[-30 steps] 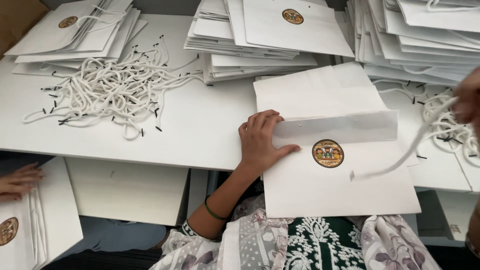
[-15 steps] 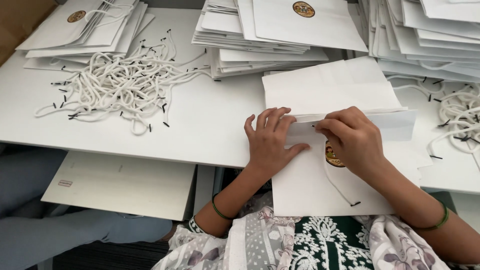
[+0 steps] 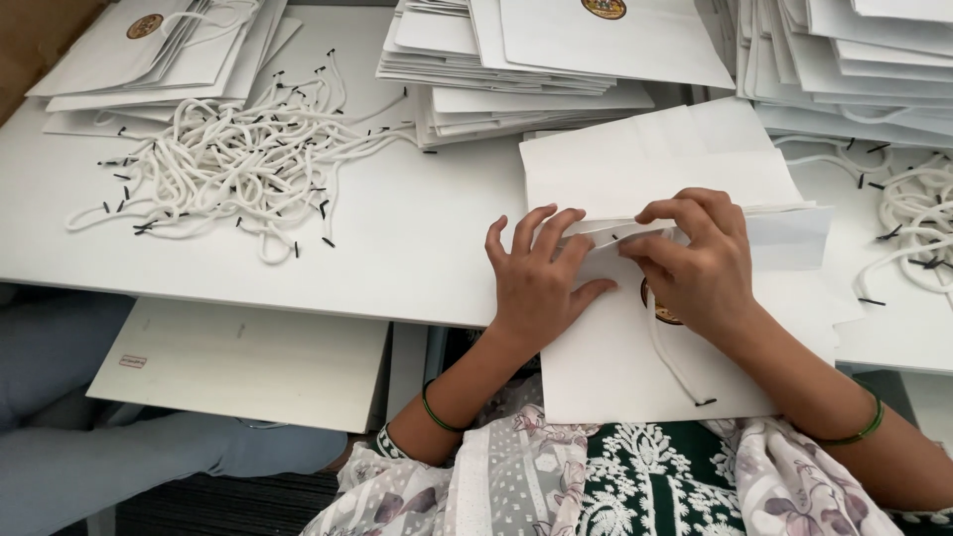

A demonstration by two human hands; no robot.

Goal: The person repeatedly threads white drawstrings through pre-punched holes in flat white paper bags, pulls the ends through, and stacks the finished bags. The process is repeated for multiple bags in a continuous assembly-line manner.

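Right hand grip pinches cord at bag top edge — left hand flat, released.

White paper bag with gold round seal; white cords, black-tipped; green bangles.

Loose white cord pile left of the hands, flat bag stacks beyond them, more cords right, all on white surface.

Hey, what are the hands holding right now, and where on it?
The left hand presses flat on the white paper bag near its folded top edge. The right hand pinches a white cord at that edge.
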